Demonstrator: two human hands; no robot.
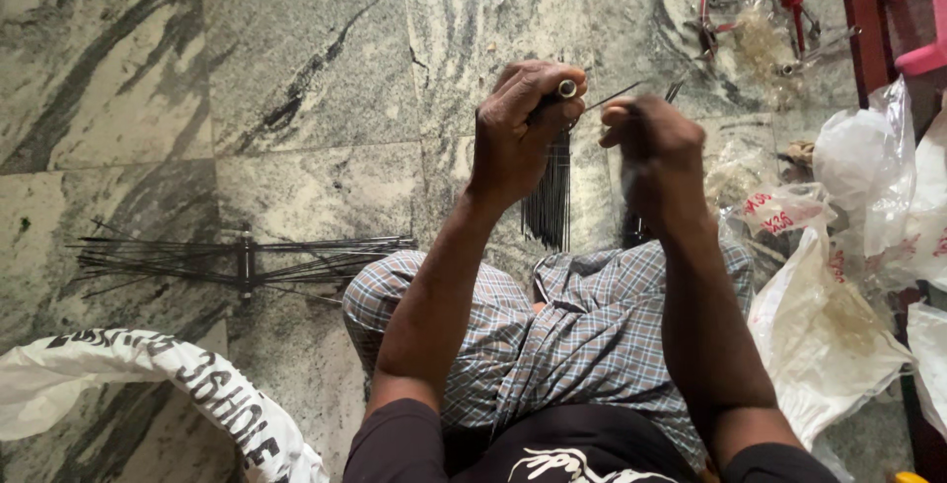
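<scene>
Nearest the camera lie the person's lap in a blue and grey checked cloth (582, 335) and the hem of a dark shirt. To the near left a white sack with black lettering (148, 384) rests on the floor; to the near right crumpled white plastic bags (838, 325) are heaped just beside the knee. The floor (296, 69) is polished grey and green stone in large slabs, veined with dark streaks.

Both forearms rise from the lap toward the middle of the scene. The left hand (518, 133) is curled into a closed fist, fingers pressed together around the top of a bundle of thin dark metal ribs (550, 197), with a small pale round cap (567, 88) showing at the thumb. The ribs hang down from the fist in a tight fan toward the lap. The right hand (656, 152) is just beside it, fingers bent and bunched; the thumb and forefinger seem to pinch one thin rib (617, 98) that runs across to the left hand, though the exact grip is hidden.

Farther left on the floor lies a second spread of dark ribs (247, 261), flat and well apart from the hands. At the far right are red-handled metal tools (779, 0) and a pink plastic stool (922, 9).
</scene>
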